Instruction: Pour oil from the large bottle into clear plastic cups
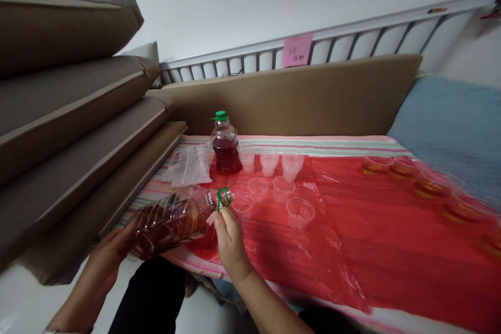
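Observation:
A large clear plastic bottle (168, 222) of reddish-brown liquid lies tilted nearly level between my hands, its uncapped mouth pointing right. My left hand (113, 245) is closed around its base end, partly blurred. My right hand (228, 235) grips the green handle ring (222, 198) at its neck. Just beyond the mouth stands a clear plastic cup (242, 204). Close to it are more single cups, among them a nearer cup (300, 212) and a farther cup (284, 188); I see no liquid in them.
A second bottle (226, 148) with a green cap stands behind, beside stacked cups (269, 160) and a plastic bag (191, 164). Cups of amber liquid (432, 183) line the right side of the red plastic sheet (364, 229). Stacked cushions (70, 88) rise at left.

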`<action>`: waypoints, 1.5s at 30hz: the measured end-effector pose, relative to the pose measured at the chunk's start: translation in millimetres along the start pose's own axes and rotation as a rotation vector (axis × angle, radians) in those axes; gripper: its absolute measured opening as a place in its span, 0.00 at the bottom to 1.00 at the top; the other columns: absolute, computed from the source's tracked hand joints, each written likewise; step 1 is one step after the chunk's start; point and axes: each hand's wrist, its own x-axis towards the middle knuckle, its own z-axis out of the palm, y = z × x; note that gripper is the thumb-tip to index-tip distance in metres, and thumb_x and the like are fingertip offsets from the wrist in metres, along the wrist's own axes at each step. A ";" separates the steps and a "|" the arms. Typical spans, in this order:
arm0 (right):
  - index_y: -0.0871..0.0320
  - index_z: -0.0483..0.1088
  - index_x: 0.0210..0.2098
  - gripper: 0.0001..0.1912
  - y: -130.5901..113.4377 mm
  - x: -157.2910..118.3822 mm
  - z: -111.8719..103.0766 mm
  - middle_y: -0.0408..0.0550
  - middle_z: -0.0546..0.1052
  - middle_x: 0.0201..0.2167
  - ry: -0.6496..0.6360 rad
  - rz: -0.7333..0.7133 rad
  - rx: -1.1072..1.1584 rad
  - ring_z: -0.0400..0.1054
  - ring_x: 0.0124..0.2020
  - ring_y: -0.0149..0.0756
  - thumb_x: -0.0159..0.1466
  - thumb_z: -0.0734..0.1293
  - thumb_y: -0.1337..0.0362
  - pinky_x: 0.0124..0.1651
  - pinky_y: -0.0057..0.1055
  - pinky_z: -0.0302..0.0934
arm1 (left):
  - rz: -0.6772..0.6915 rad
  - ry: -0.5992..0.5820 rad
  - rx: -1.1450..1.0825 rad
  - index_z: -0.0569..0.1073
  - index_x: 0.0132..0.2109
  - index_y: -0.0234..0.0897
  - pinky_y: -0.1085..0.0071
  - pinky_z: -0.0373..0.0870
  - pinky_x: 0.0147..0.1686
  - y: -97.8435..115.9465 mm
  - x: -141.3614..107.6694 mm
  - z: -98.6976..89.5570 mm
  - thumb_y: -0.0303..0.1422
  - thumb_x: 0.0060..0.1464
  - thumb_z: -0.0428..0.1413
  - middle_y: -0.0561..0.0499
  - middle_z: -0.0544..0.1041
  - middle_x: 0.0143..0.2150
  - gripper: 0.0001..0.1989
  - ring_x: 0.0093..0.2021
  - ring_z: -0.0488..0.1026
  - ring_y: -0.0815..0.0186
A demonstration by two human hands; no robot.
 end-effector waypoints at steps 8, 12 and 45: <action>0.55 0.66 0.28 0.20 5.8 -1.4 0.5 0.46 0.73 0.28 0.026 -0.002 0.021 0.68 0.35 0.35 0.70 0.54 0.54 0.41 0.32 0.61 | 0.031 0.019 0.037 0.80 0.34 0.33 0.77 0.74 0.30 1.0 3.3 -5.3 0.35 0.37 0.69 0.48 0.82 0.31 0.14 0.30 0.77 0.66; 0.55 0.66 0.28 0.20 10.4 -2.0 1.7 0.45 0.73 0.28 0.032 0.020 0.032 0.68 0.34 0.35 0.70 0.54 0.53 0.41 0.32 0.61 | 0.045 -0.009 0.032 0.79 0.32 0.34 0.78 0.74 0.32 0.8 4.5 -7.0 0.33 0.40 0.68 0.47 0.82 0.32 0.11 0.31 0.77 0.66; 0.55 0.68 0.27 0.23 17.3 -0.7 -2.8 0.46 0.75 0.26 0.105 0.113 0.062 0.70 0.31 0.36 0.68 0.56 0.46 0.39 0.33 0.62 | 0.031 0.105 0.119 0.78 0.32 0.35 0.79 0.74 0.27 22.9 -16.0 9.8 0.23 0.44 0.64 0.50 0.81 0.28 0.06 0.29 0.77 0.66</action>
